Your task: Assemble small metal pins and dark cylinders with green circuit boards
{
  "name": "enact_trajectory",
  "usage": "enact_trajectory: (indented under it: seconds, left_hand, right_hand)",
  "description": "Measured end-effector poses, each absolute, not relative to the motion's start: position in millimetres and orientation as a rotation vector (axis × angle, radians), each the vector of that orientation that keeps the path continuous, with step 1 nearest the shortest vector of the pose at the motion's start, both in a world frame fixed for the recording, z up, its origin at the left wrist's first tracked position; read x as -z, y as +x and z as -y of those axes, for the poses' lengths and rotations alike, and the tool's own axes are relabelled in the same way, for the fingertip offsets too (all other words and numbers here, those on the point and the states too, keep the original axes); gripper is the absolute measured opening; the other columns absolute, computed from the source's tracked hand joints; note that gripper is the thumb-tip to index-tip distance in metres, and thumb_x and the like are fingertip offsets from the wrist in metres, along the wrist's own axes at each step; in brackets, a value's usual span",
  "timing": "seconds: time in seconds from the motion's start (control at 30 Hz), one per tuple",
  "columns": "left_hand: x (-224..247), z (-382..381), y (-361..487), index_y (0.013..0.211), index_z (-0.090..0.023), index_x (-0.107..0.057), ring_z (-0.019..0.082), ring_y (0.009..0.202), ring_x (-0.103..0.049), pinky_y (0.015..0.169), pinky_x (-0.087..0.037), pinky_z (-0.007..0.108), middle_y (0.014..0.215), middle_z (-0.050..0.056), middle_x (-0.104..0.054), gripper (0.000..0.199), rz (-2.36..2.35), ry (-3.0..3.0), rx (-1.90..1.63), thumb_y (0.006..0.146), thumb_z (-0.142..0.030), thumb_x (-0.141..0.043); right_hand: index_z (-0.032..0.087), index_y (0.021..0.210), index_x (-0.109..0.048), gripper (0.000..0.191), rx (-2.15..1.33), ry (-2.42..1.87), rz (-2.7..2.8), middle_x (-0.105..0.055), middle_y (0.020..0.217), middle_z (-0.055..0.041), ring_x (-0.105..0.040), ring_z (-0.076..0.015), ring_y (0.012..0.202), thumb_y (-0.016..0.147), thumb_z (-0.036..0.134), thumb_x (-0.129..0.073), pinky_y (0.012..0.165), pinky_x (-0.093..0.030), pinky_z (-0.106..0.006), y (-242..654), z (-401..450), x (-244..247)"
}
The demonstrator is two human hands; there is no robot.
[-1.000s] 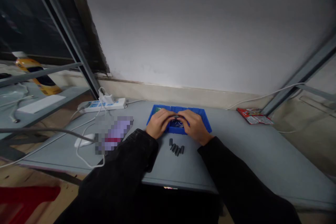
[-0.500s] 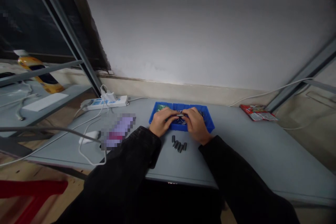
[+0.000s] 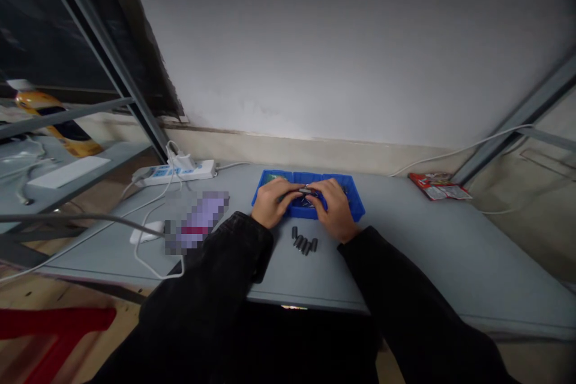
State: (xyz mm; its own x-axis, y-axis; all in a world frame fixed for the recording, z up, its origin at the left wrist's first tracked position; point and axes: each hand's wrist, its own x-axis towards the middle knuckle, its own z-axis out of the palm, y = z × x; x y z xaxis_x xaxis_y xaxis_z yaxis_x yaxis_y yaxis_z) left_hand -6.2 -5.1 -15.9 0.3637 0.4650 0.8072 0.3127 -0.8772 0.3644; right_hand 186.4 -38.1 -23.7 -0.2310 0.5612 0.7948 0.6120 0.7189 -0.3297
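Observation:
Both hands meet over a blue divided tray (image 3: 355, 197) on the grey desk. Between the fingertips is a small grey cylindrical piece (image 3: 305, 190). My left hand (image 3: 271, 200) pinches its left end, and my right hand (image 3: 333, 209) pinches its right end. Small metal parts lie in the tray's middle, and something green sits in its left compartment; the hands partly cover both. On the desk in front of the tray lie several dark grey cylinders (image 3: 305, 245), grouped close together.
At the left are a power strip (image 3: 180, 172), a purple pixelated object (image 3: 201, 220), a white adapter (image 3: 147, 232) and loose cables. A red packet (image 3: 438, 186) lies at the right, near a metal post. A yellow bottle (image 3: 58, 120) stands tilted in view, far left.
The view has shifted slightly, so the desk things appear a little further left and up. Both hands stay over the tray, and the grey piece between the fingertips shows more clearly.

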Motion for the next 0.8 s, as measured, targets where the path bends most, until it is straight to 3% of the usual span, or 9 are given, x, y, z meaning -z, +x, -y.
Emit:
enact_trajectory:
  seconds: [0.5, 0.67, 0.8]
  left_hand:
    - [12.6, 11.8, -2.3, 0.105, -0.019, -0.072, 0.016, 0.09, -0.07, 0.085, -0.058, 0.034, 0.098, 0.005, -0.076, 0.015, -0.56, 2.451, -1.556, 0.091, -0.02, -0.067]
    - [13.9, 10.2, -3.5, 0.105, -0.018, -0.073, 0.016, 0.088, -0.07, 0.083, -0.056, 0.032, 0.098, 0.006, -0.076, 0.015, -0.645, 2.423, -1.595, 0.091, -0.02, -0.066]
    - [13.6, 9.6, -3.8, 0.104, -0.018, -0.073, 0.016, 0.09, -0.07, 0.085, -0.055, 0.031, 0.098, 0.006, -0.076, 0.015, -0.634, 2.435, -1.566, 0.091, -0.02, -0.067]
  right_hand:
    - [0.022, 0.092, -0.061, 0.025, 0.137, -0.986, 1.861, -0.066, 0.086, -0.0044, -0.055, -0.0218, 0.085, 0.104, 0.031, -0.041, 0.079, -0.041, -0.038, 183.7, 39.1, 25.8]
    - [0.022, 0.11, -0.061, 0.018, 0.117, -0.972, 1.883, -0.068, 0.095, -0.0049, -0.058, -0.022, 0.089, 0.102, 0.031, -0.048, 0.082, -0.041, -0.038, 184.2, 40.5, 25.1]
    - [0.021, 0.106, -0.061, 0.018, 0.115, -0.954, 1.899, -0.068, 0.096, -0.0056, -0.058, -0.0216, 0.088, 0.102, 0.028, -0.045, 0.08, -0.042, -0.038, 183.4, 38.2, 28.1]
